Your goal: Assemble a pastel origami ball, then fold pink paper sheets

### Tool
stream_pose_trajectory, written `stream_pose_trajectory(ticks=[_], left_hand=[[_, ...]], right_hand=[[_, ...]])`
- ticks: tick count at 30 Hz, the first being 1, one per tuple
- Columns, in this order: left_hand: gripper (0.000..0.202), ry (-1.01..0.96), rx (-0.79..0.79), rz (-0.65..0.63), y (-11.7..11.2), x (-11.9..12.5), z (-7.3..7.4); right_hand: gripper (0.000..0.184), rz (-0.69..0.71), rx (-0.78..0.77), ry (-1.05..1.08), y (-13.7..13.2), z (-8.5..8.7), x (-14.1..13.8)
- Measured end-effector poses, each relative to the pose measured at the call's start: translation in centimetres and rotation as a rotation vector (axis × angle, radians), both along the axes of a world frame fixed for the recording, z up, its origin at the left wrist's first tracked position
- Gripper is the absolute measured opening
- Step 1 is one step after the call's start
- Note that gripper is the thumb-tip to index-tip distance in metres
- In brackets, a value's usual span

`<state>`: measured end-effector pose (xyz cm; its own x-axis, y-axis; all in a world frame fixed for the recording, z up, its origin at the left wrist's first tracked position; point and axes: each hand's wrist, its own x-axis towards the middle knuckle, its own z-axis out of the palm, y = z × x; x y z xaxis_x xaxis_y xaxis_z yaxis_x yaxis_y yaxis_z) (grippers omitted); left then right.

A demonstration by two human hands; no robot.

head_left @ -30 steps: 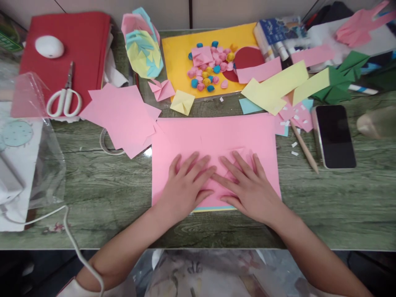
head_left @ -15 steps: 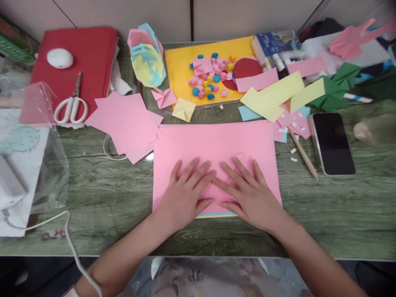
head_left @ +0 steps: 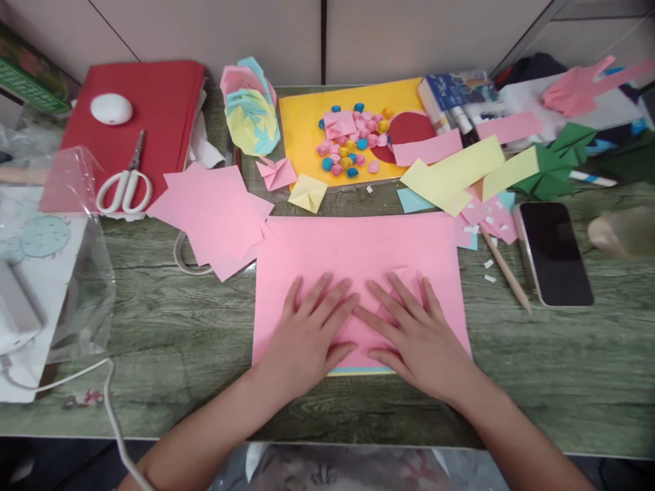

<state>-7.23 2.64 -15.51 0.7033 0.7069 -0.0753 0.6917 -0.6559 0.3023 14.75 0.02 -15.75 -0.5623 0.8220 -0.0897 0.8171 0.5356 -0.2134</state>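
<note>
My left hand (head_left: 307, 334) lies flat with fingers spread on a large pink sheet of paper (head_left: 353, 242). Beside it my right hand (head_left: 413, 331) rests on the same sheet, palm down and fingers apart. The index fingertips of both hands nearly meet in the middle. Blue and yellow edges of further sheets show beneath the pink one at the front. Partly under my right hand's fingers is a small pink paper piece (head_left: 396, 274), hard to make out against the sheet. Several pink paper squares (head_left: 220, 215) overlap the sheet's left back corner.
White-handled scissors (head_left: 125, 184) and a white mouse (head_left: 111, 109) lie on a red folder (head_left: 164, 102). Behind the sheet, a yellow sheet (head_left: 301, 123) bears small paper balls. A pencil (head_left: 506, 273) and a phone (head_left: 555, 252) lie right; a white cable (head_left: 113, 416) runs front left.
The whole scene sits slightly lower in the picture, as the head view has tilted a little. Both hands stay flat on the pink sheet.
</note>
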Motion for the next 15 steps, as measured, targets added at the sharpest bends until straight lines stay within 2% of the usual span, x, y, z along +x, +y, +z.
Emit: stream_pose_trajectory(ticks=[15], left_hand=[[0.057, 0.022, -0.009, 0.001, -0.04, -0.05, -0.03]], right_hand=[[0.063, -0.002, -0.005, 0.001, 0.0, -0.03, 0.11]])
